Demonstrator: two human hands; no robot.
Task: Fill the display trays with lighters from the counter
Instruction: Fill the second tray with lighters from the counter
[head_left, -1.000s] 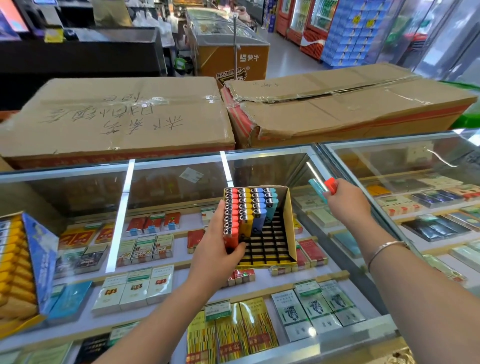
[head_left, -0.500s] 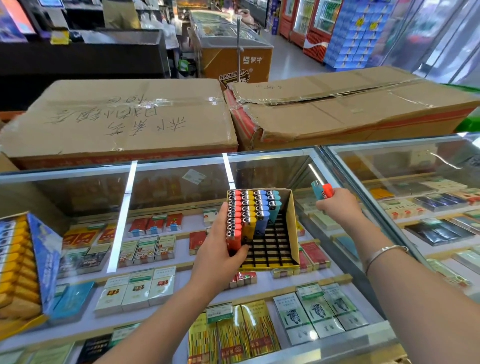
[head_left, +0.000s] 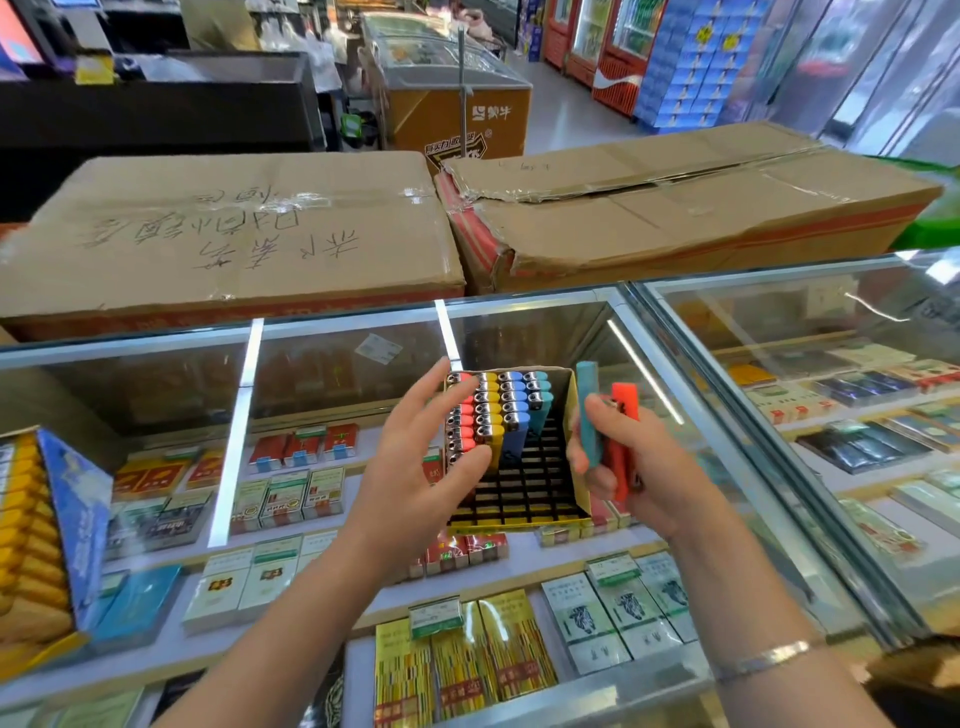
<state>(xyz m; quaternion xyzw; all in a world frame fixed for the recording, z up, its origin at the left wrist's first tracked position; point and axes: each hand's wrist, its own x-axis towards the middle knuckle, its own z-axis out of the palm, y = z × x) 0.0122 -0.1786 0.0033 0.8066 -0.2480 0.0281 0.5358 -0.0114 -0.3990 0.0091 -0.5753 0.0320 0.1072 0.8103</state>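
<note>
Your right hand (head_left: 631, 467) grips two lighters, one teal (head_left: 589, 415) and one red (head_left: 621, 441), beside the display tray (head_left: 519, 512) on the glass counter (head_left: 675, 322); your left hand (head_left: 415, 467), fingers spread, touches its four columns of lighters (head_left: 496, 410).

Pretty clearly a small shop or convenience store: a glass counter (head_left: 519, 312) is filled with cigarette packs (head_left: 291, 499) laid out in rows with little price tags. Drink fridges (head_left: 613, 47) and a stack of blue cases (head_left: 696, 62) are lined up along the aisle at the back, next to a chest freezer (head_left: 447, 98). Two big cardboard boxes (head_left: 228, 234) are parked on the far side of the counter.
</note>
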